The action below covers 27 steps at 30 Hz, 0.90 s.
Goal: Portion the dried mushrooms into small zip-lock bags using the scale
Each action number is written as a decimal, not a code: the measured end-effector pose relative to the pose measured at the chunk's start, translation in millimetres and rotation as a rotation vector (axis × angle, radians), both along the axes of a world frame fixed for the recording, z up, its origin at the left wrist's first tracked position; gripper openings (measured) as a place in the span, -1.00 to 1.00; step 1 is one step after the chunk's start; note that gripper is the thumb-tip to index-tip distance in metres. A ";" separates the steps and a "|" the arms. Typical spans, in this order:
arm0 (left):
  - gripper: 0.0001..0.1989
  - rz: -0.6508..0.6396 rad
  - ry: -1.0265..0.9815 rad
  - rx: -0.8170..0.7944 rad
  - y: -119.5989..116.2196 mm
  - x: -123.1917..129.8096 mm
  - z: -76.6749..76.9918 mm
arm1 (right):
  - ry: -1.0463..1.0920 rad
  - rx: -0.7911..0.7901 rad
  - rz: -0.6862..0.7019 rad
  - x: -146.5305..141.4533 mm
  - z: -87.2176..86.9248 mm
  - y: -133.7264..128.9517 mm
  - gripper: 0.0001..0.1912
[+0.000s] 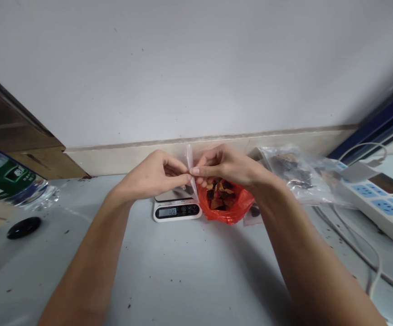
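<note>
A clear plastic bag [190,156] stands on edge between my two hands, over the right side of a small digital scale [177,219]. My left hand [153,176] is closed, thumb and fingers pinching the bag from the left. From the right, my right hand [221,167] pinches the same bag, the fingertips of both hands meeting. The scale's display reads what looks like 126; a decimal point is hard to make out. Just under my right hand sits an open red plastic bag [226,215] with brown dried pieces [221,197] inside.
Clear bags [293,176] with dark contents lie right of the red bag. A white power strip [380,203] and cables [349,240] are at the right. On the left are a green-labelled bottle [9,176] and a black oval object [24,227]. A wall [196,72] rises behind.
</note>
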<state>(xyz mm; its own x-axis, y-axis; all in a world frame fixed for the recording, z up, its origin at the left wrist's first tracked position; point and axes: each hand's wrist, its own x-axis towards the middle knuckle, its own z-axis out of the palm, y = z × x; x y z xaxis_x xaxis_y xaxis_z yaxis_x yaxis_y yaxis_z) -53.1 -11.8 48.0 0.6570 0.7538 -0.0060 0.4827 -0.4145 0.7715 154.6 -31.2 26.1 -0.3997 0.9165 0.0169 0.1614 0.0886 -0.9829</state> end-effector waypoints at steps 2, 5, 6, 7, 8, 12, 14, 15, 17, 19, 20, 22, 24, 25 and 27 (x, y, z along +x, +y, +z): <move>-0.78 -0.012 0.007 -0.001 1.2 -1.6 0.4 | -0.028 0.017 -0.027 0.0 -1.4 1.0 -0.69; -0.78 -0.038 0.000 -0.035 2.5 -3.2 0.6 | -0.091 0.054 -0.062 0.3 -1.4 0.8 -0.79; -0.78 -0.050 -0.001 -0.046 2.8 -3.4 0.4 | -0.117 0.062 -0.070 0.2 -0.7 0.1 -0.83; -0.77 -0.059 0.000 -0.056 3.0 -3.3 0.0 | -0.146 0.072 -0.076 0.1 0.3 -0.9 -0.86; -0.77 -0.066 0.004 -0.060 3.0 -3.1 -0.4 | -0.179 0.085 -0.078 -0.1 1.5 -2.0 -0.87; -0.74 -0.068 0.032 -0.025 1.6 -0.5 -2.3 | -0.275 0.133 -0.066 -1.2 4.7 -5.5 -0.85; -0.73 -0.067 0.041 0.017 0.7 0.8 -3.5 | -0.299 0.143 -0.067 -1.3 4.8 -6.1 -0.83; -0.73 -0.066 0.043 0.037 0.4 1.2 -4.2 | -0.314 0.147 -0.068 -1.2 4.7 -6.2 -0.82; -0.74 -0.064 0.048 0.060 0.5 1.5 -6.0 | -0.339 0.150 -0.075 -1.2 4.8 -6.6 -0.82; -0.75 -0.063 0.048 0.055 0.9 1.4 -7.6 | -0.340 0.131 -0.076 -1.4 5.5 -7.5 -0.82; -0.76 -0.062 0.045 0.048 1.1 1.4 -8.3 | -0.331 0.115 -0.074 -1.8 6.1 -8.1 -0.83; -0.77 -0.057 0.040 0.036 1.1 1.7 -9.2 | -0.301 0.085 -0.073 -3.0 7.7 -9.5 -0.83; -0.77 -0.057 0.046 0.026 0.3 2.7 -9.5 | -0.294 0.083 -0.072 -4.6 9.4 -10.7 -0.84; -0.77 -0.059 0.050 0.022 -0.3 3.4 -9.4 | -0.303 0.094 -0.073 -5.3 10.1 -11.2 -0.84; -0.77 -0.067 0.055 0.017 -1.6 4.9 -8.7 | -0.329 0.121 -0.081 -6.1 11.4 -11.6 -0.81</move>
